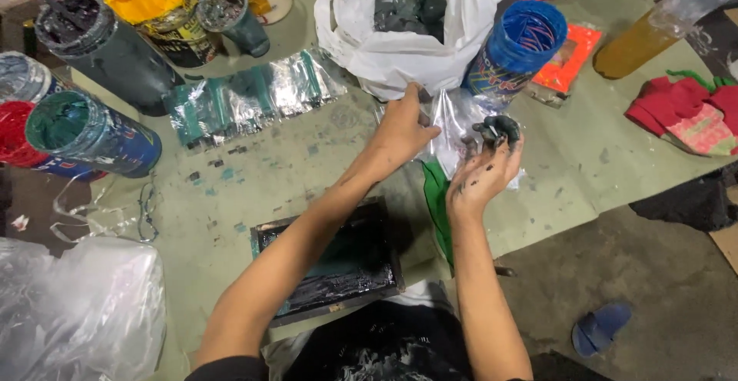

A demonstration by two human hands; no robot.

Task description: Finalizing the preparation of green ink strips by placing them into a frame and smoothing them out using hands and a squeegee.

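**A:** From the head view, what does each grip do?

**B:** The left hand point(400, 131) pinches the top edge of a clear plastic pouch point(455, 131), thumb and fingers closed on the film. The right hand point(483, 175) is cupped and clenched around a dark paint lump point(498, 129), its fingers smeared with black.

**A:** How does the pouch lie?

**B:** It hangs between the two hands, long axis running roughly from twelve to six o'clock, its mouth toward twelve. The film is thin, glossy and crinkled.

**A:** And around it?

**B:** At twelve o'clock sits a white plastic bag point(400, 50), soft and rumpled, with grey lumps inside. At one o'clock stands a blue can point(523, 43), round and open. At ten o'clock a row of filled pouches point(254, 100) lies flat on the worktop point(307, 166), shiny, with green inside. At seven o'clock a flat rectangular tray point(338, 262) is coated in dark wet paint.
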